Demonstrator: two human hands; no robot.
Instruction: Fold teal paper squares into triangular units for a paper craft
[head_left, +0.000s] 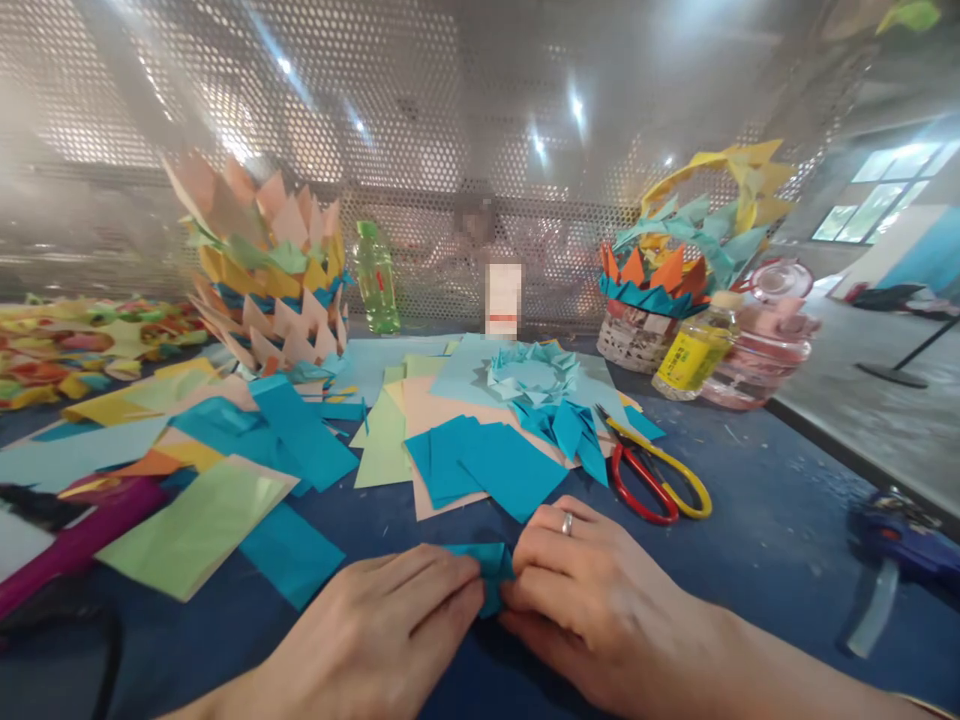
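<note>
Between my two hands is a small folded piece of blue paper (491,570), low over the dark blue table. My left hand (375,625) pinches its left side, and my right hand (592,590), with a ring on one finger, pinches the right side. The fingers cover most of the paper. Just beyond lie flat blue paper sheets (487,460) on a pale peach sheet. Folded blue paper pieces (562,425) rest behind them, beside a light blue ring of folded paper (532,372). Scissors (656,470) with red and yellow handles lie right of these.
Tall folded-paper stacks (270,270) stand back left, near a green bottle (376,280). A paper-trimmed basket (645,320), yellow-labelled bottle (696,350) and pink jug (765,350) stand back right. Glue guns lie at left (82,540) and right (900,540). Perforated metal (420,130) rises behind.
</note>
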